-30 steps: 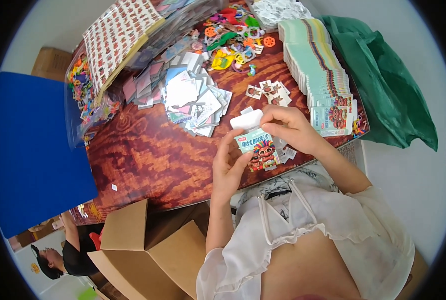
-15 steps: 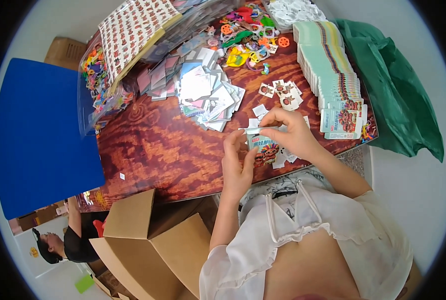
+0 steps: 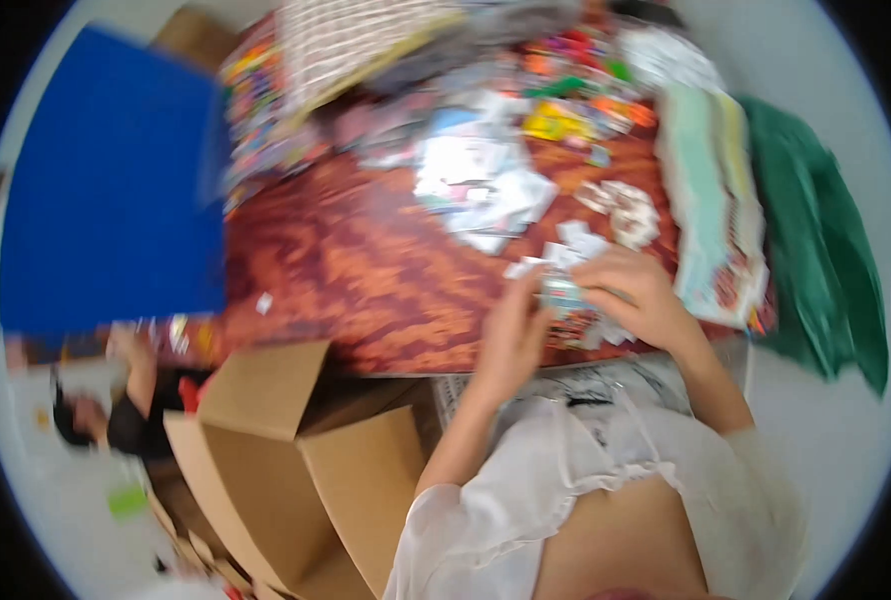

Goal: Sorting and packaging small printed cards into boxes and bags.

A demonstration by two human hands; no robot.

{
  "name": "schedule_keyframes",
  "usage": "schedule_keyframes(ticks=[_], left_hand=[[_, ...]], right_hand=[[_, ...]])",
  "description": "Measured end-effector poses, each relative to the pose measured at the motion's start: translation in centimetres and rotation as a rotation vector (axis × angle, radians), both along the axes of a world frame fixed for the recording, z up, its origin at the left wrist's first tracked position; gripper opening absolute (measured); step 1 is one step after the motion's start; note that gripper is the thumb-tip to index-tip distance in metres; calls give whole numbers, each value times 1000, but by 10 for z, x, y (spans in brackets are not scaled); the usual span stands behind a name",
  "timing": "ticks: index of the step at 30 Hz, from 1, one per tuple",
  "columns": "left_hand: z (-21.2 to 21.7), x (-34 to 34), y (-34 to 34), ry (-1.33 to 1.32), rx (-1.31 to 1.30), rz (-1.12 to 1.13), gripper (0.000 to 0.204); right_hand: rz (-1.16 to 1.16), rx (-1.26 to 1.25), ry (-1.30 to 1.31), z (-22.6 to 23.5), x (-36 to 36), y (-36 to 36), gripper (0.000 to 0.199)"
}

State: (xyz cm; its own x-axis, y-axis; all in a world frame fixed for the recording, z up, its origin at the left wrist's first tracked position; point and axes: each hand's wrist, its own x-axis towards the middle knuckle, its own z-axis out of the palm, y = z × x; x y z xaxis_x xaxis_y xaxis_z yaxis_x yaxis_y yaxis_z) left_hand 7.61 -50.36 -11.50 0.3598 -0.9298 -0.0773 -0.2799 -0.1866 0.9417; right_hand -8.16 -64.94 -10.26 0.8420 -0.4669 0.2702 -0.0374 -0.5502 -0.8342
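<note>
Our left hand [image 3: 514, 330] and right hand [image 3: 640, 298] grip a pale-blue packet [image 3: 563, 293] over the desk [image 3: 356, 280]; blur hides whether it's closed. Work seems midway: many cards [image 3: 474, 178] lie loose beyond.

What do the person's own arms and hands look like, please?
The left hand and right hand are ungloved, the forearms bare. Loose, thin white sleeves end around the elbows, looking slightly sheer. Blur hides finer details.
</note>
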Motion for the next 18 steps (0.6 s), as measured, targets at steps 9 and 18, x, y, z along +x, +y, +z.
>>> schedule_keyframes(ticks=[9, 18], left_hand=[[9, -3, -12, 98, -333, 50, 52], [9, 3, -9, 77, -318, -57, 39]], right_hand=[[-154, 315, -178, -20, -3, 10, 25], [-217, 176, -171, -8, 9, 23, 23]])
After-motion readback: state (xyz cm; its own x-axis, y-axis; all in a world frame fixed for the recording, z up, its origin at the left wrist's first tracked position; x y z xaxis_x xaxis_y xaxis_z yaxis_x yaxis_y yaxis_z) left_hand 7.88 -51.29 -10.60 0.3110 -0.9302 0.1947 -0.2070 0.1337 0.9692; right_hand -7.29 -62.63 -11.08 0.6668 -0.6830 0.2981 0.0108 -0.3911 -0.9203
